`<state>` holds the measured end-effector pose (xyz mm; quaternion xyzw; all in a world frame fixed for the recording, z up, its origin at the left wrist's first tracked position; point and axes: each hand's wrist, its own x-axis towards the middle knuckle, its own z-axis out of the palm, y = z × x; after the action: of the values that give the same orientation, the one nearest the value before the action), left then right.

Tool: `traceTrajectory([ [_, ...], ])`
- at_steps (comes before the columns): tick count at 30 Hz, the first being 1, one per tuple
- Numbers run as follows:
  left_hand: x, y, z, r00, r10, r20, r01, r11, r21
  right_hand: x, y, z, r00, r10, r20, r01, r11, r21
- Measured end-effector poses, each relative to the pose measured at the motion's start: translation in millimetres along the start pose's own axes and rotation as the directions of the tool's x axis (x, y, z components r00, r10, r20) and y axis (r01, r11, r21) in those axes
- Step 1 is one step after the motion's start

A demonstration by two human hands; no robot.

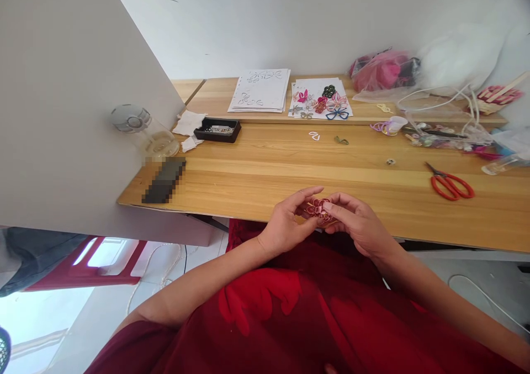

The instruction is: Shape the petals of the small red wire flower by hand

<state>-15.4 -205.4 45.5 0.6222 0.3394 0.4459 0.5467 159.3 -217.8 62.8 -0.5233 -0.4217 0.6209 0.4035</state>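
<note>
Flower of pink and dark red loops, held by two bare hands at the near edge of a pale wooden desk. Left hand around one side, thumb below, index finger stretched out above the petals; right hand on the other side, thumb laid across the front, fingers curled behind. Both hands close together, each clamped on the flower; fingertips at the back hidden, their exact hold impossible to tell. Beyond, on the desktop, a white looped piece beside an olive-green one, with a small metallic item farther right and, beyond that, red-handled scissors. To the left, a black tray of small bits, near a dark slab blurred into blocks. Along the raised back shelf, a stack of papers with drawn outlines, next to a sheet strewn with finished-looking blooms in red, pink, blue and dark green. Below, a red garment across the lap.
</note>
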Motion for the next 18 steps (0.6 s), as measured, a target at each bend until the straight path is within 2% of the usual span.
traceTrajectory([
  [2, 2, -1, 0.3, 1.000, -0.005, -0.008, 0.005, 1.000, 0.004, 1, -1, 1, 1.000, 0.018, -0.013, -0.018, 1.000, -0.010],
  [5, 5, -3, -0.7, 0.995, -0.100, -0.007, 0.098, 0.990, -0.097, 4, -1, 0, 1.000, 0.011, -0.026, -0.011, 1.000, -0.002],
  [8, 11, -4, -3.6, 0.977, -0.213, 0.029, 0.211, 0.924, -0.320, 7, -1, -4, 1.000, -0.016, 0.001, 0.016, 0.997, 0.070],
  [10, 16, -3, -5.8, 0.967, -0.253, 0.035, 0.244, 0.875, -0.419, 9, -1, -9, 0.999, -0.025, 0.031, 0.020, 0.990, 0.140],
  [18, 37, 5, -8.5, 0.923, -0.383, 0.048, 0.339, 0.745, -0.575, 22, -5, -19, 0.998, -0.037, 0.056, 0.021, 0.961, 0.274],
])
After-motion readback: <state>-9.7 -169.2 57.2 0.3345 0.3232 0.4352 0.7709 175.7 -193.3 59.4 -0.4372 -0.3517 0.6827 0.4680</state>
